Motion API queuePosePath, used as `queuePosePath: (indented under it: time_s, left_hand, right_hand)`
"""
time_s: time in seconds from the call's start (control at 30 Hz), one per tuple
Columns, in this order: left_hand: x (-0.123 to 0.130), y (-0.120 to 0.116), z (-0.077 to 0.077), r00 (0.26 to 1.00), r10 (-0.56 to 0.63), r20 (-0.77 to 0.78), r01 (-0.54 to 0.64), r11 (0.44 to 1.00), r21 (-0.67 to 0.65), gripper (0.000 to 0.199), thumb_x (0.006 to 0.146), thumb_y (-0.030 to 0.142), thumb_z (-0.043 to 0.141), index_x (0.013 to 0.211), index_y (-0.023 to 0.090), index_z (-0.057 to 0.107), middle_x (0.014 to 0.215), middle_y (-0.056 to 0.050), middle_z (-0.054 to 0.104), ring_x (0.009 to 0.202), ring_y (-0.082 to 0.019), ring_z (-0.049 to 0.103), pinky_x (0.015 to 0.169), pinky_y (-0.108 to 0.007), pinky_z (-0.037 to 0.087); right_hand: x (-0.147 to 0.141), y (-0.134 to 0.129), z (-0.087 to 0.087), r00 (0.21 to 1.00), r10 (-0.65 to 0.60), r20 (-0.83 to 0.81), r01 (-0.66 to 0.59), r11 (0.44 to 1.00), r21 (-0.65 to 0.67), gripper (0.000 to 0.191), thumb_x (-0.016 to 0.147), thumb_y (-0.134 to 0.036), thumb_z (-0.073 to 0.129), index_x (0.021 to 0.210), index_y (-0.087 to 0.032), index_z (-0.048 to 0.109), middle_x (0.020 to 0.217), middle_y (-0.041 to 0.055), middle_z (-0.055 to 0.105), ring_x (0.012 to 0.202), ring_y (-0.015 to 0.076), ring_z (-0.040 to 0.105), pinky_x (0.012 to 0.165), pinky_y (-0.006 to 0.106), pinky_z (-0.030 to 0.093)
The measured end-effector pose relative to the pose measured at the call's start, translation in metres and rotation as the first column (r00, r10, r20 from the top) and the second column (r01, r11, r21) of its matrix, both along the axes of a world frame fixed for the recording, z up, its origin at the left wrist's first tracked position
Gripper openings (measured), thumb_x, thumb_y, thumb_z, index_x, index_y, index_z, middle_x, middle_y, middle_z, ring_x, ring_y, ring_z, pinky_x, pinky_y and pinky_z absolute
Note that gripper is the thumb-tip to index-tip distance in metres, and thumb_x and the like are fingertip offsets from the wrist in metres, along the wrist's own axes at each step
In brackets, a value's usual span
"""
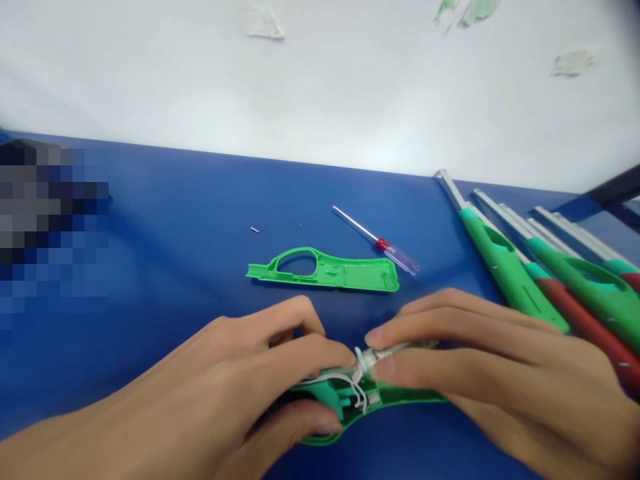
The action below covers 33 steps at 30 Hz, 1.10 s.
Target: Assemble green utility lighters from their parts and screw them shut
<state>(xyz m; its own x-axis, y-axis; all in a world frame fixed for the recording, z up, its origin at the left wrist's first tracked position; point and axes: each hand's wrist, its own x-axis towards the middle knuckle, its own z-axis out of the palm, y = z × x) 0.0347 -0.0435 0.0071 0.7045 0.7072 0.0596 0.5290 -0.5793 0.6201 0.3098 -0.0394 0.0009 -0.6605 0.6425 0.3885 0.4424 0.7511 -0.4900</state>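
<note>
My left hand (240,373) grips the left part of an open green lighter housing (410,396), its thumb and fingers around a teal trigger part (325,398). White wires (345,381) loop over the inside of the housing. My right hand (480,360) pinches a clear and silvery part (369,361) above the housing's middle. Beyond my hands the other green housing half (365,273) lies with its inner side up. A screwdriver (377,243) with a red and clear purple handle lies behind its right end. A small screw (255,230) is farther back on the left.
Several green and red lighters with silver tubes (520,280) lie at the right on the blue table (175,220). A pixelated dark object (30,200) is at the far left. A white wall (320,87) stands behind the table.
</note>
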Motion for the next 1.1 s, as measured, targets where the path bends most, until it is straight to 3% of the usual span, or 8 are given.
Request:
queuePosePath:
  time_s: [0.2,0.33,0.47,0.63,0.73,0.83,0.97,1.1]
  left_hand:
    - [0.002,-0.001,0.005,1.0,-0.001,-0.015,0.0,0.999,-0.04,0.032,0.099,0.015,0.062,0.123,0.035,0.068,0.107,0.004,0.07,0.089,-0.011,0.069,0.075,-0.015,0.057]
    - [0.001,-0.002,0.006,0.999,-0.02,-0.035,0.018,0.998,-0.066,0.024,0.102,0.013,0.055,0.113,0.031,0.067,0.106,0.004,0.067,0.089,-0.01,0.066,0.077,-0.017,0.055]
    - [-0.001,-0.001,0.002,0.994,-0.097,-0.05,0.097,0.995,-0.01,0.032,0.101,0.002,0.045,0.098,0.028,0.065,0.1,0.004,0.061,0.083,-0.009,0.06,0.072,-0.019,0.05]
    - [-0.002,-0.004,-0.002,0.999,-0.04,-0.021,0.042,0.995,0.095,0.03,0.103,0.006,0.044,0.112,0.029,0.061,0.101,0.003,0.061,0.078,-0.01,0.058,0.066,-0.022,0.047]
    - [-0.001,-0.006,-0.001,0.999,-0.042,-0.035,0.047,0.987,0.157,0.032,0.102,0.004,0.043,0.107,0.029,0.063,0.101,0.003,0.064,0.083,-0.011,0.06,0.07,-0.021,0.049]
    - [-0.001,-0.007,0.001,0.998,-0.04,-0.058,0.052,0.976,0.21,0.034,0.098,0.002,0.045,0.1,0.029,0.066,0.103,0.003,0.066,0.089,-0.012,0.062,0.073,-0.022,0.052]
    - [0.001,-0.007,0.0,0.997,0.001,-0.071,0.016,0.973,0.232,0.028,0.098,0.006,0.045,0.096,0.026,0.065,0.105,0.001,0.069,0.082,-0.012,0.063,0.066,-0.024,0.051]
    - [0.001,-0.011,-0.004,0.996,0.054,-0.064,-0.038,0.974,0.222,0.029,0.101,0.009,0.042,0.107,0.027,0.063,0.107,0.001,0.069,0.083,-0.013,0.065,0.067,-0.026,0.052]
  right_hand:
    - [-0.001,0.0,0.006,1.0,0.011,-0.016,-0.011,1.0,-0.009,0.033,0.096,-0.006,0.057,0.113,-0.029,0.074,0.111,-0.0051,0.078,0.096,0.0084,0.073,0.086,0.016,0.057]
    - [-0.003,0.003,0.011,0.999,0.032,0.036,-0.034,0.998,0.06,0.032,0.093,-0.004,0.06,0.111,-0.026,0.075,0.108,-0.0036,0.08,0.093,0.0086,0.075,0.083,0.016,0.059]
    - [-0.004,0.002,0.011,0.998,0.053,0.046,-0.056,0.995,0.082,0.027,0.097,-0.01,0.063,0.113,-0.028,0.074,0.109,-0.0011,0.081,0.093,0.0112,0.076,0.082,0.019,0.062]
    - [-0.007,-0.007,0.0,0.998,0.009,-0.063,-0.008,1.0,0.017,0.028,0.098,-0.011,0.06,0.114,-0.028,0.075,0.107,0.0012,0.08,0.089,0.0125,0.077,0.082,0.02,0.064]
    - [-0.011,-0.011,-0.004,0.986,-0.063,-0.154,0.055,0.997,-0.057,0.026,0.099,-0.012,0.06,0.113,-0.027,0.075,0.105,0.001,0.08,0.084,0.0112,0.077,0.079,0.016,0.064]
    - [-0.013,-0.012,-0.003,0.988,-0.081,-0.135,0.068,0.993,-0.097,0.021,0.1,-0.017,0.062,0.111,-0.028,0.076,0.103,0.0005,0.08,0.081,0.0113,0.078,0.073,0.014,0.065]
    - [-0.015,-0.011,-0.004,0.985,-0.077,-0.155,0.064,0.994,-0.087,0.018,0.101,-0.019,0.061,0.107,-0.026,0.077,0.101,0.0006,0.081,0.082,0.0114,0.079,0.078,0.014,0.065]
    - [-0.013,-0.016,-0.009,0.978,-0.116,-0.172,0.102,0.991,-0.087,0.02,0.103,-0.026,0.058,0.113,-0.028,0.076,0.103,0.0003,0.081,0.083,0.0132,0.08,0.082,0.017,0.065]
